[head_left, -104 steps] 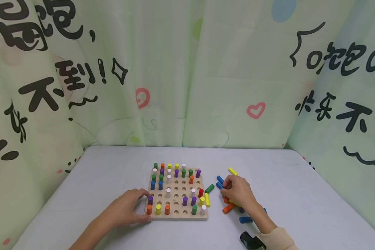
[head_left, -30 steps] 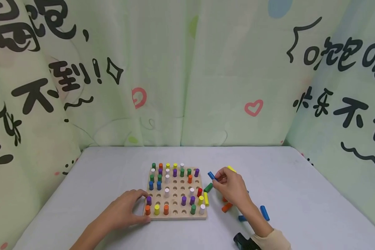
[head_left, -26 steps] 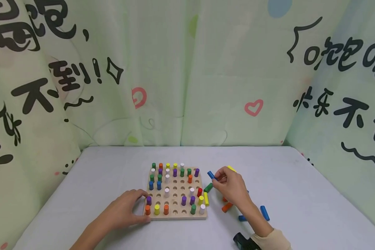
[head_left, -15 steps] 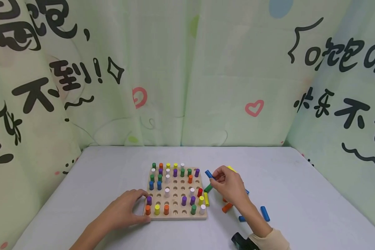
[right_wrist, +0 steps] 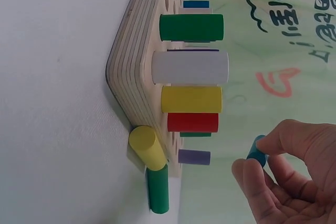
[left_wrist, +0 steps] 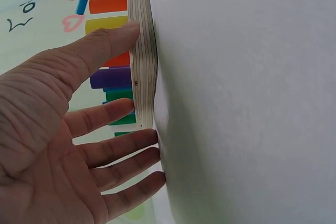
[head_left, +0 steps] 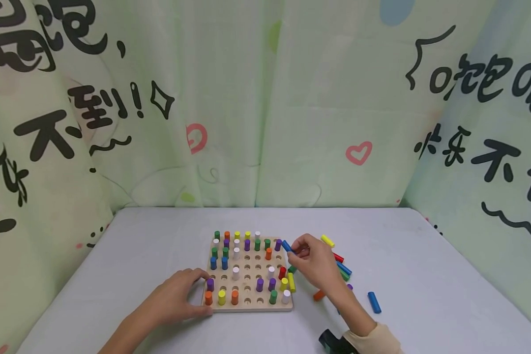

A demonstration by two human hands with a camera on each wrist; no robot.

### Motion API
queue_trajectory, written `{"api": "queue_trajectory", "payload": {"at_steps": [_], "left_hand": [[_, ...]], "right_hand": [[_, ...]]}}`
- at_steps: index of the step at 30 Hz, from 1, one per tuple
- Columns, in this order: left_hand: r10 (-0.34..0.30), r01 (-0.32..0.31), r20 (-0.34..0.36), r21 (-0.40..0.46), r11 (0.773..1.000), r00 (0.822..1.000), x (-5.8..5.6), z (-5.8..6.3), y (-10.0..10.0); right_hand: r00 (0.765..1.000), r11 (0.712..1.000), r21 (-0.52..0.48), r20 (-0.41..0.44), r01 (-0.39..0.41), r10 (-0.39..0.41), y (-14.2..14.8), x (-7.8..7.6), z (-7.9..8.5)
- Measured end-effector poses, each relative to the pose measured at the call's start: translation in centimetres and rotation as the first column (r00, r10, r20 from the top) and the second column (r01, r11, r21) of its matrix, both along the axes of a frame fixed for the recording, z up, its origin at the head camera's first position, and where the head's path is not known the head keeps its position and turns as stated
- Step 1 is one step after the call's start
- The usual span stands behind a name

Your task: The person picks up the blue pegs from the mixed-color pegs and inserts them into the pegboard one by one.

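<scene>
A wooden pegboard (head_left: 253,307) stands on the white table, with upright coloured pegs in many of its holes. My left hand (head_left: 183,295) rests at its left front corner. In the left wrist view the thumb (left_wrist: 113,43) touches the board's edge and the other fingers lie nearly straight beside it. My right hand (head_left: 315,259) pinches a blue peg (head_left: 286,246) between thumb and fingers, tilted, over the board's right edge near a purple peg (head_left: 278,244). The right wrist view shows the same blue peg (right_wrist: 257,151) held apart from the other pegs.
A yellow peg (head_left: 291,282) and a green peg (right_wrist: 158,190) lie against the board's right side. Further right are loose pegs, including a blue one (head_left: 374,302), a red one (head_left: 338,257) and a yellow one (head_left: 327,241). A printed curtain (head_left: 309,113) hangs behind the table.
My right hand has lifted the blue peg from the loose pegs and moved it left to the board's edge, uncovering several loose pegs. The left hand stays at the board's corner.
</scene>
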State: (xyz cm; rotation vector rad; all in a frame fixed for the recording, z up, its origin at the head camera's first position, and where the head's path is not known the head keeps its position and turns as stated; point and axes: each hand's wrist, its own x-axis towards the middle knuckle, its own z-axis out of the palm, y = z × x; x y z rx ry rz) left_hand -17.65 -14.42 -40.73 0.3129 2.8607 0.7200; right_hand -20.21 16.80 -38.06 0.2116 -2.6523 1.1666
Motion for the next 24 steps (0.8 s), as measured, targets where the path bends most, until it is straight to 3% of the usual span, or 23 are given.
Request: {"api": "queue_trajectory", "payload": {"at_steps": [24], "left_hand": [[-0.005,0.005,-0.013,0.001,1.0,1.0,0.1,-0.1,-0.1]], "right_hand": [[0.998,0.998,-0.028,0.01,-0.054,0.054,-2.2,0.1,0.1]]}}
